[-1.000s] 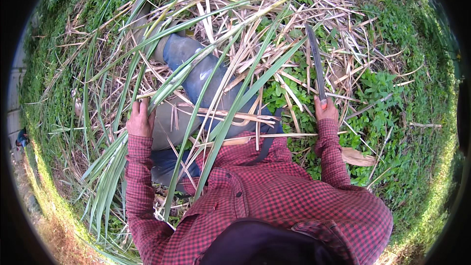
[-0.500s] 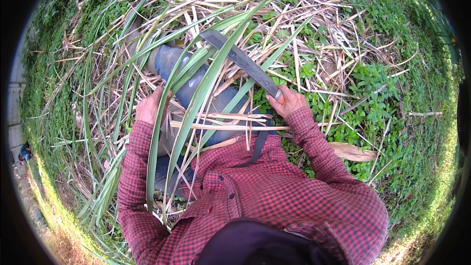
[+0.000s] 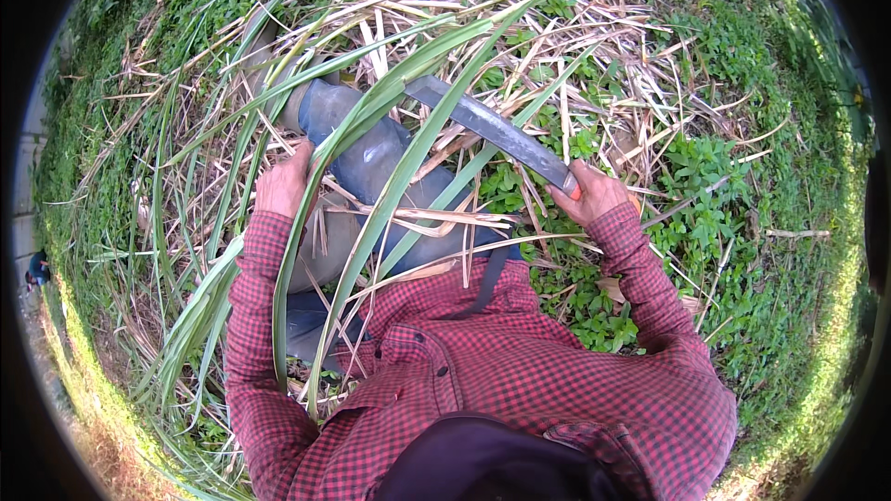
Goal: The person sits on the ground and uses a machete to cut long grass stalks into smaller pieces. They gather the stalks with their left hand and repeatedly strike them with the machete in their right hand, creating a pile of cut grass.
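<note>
My right hand (image 3: 594, 195) is closed around the orange handle (image 3: 574, 192) of a machete. Its long dark blade (image 3: 506, 136) slants up and left from the hand, the far end passing behind a green leaf. At the left, my left hand (image 3: 284, 182) is closed on a bunch of long green strap-like leaves (image 3: 357, 121), its fingertips partly covered by them. These leaves spread over my legs (image 3: 367, 162) and down along my left forearm. Dry straw-coloured strips (image 3: 445, 216) lie across my lap.
Dry cut leaves (image 3: 631, 56) litter the ground ahead. Low green weeds (image 3: 705, 167) grow to the right, with a short stick (image 3: 796, 233) beyond. Another person (image 3: 38, 267) is small and distant at the far left edge, near a pale wall (image 3: 28, 195).
My right hand has moved to the right, drawing the machete with it. My left hand has shifted slightly up, and the bunched leaves now lie more across my leg.
</note>
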`<state>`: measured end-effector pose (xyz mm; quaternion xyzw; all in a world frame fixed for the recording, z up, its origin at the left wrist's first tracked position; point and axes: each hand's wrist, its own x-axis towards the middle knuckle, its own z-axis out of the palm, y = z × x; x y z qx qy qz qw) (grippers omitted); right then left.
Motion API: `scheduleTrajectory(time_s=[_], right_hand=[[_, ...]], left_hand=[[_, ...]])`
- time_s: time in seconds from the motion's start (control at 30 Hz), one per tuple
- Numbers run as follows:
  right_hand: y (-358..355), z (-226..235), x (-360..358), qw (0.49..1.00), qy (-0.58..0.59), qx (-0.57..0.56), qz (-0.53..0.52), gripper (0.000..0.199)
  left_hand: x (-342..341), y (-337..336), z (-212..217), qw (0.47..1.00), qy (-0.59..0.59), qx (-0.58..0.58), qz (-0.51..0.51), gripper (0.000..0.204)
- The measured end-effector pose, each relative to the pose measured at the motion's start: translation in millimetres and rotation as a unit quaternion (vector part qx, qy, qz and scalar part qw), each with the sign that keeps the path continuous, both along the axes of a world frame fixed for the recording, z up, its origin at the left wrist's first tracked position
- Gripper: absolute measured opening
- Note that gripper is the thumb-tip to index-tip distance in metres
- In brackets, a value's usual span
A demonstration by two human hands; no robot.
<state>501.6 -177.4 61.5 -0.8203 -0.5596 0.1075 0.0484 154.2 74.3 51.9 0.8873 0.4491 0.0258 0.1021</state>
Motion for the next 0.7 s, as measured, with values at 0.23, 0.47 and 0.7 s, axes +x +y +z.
scheduleTrajectory(time_s=[0.23, 0.47, 0.7], right_hand=[[-1, -11, -22, 0.999, 0.028, -0.008, 0.018, 0.043], [3, -17, -38, 1.000, 0.027, 0.012, -0.004, 0.043], [18, -9, -54, 0.998, 0.048, -0.019, -0.029, 0.043]], left_hand=[[1, 1, -10, 1.000, -0.006, -0.002, -0.010, 0.026], [5, 2, -14, 0.999, -0.029, -0.017, 0.004, 0.032], [13, -1, -9, 1.000, 0.013, 0.010, 0.007, 0.032]])
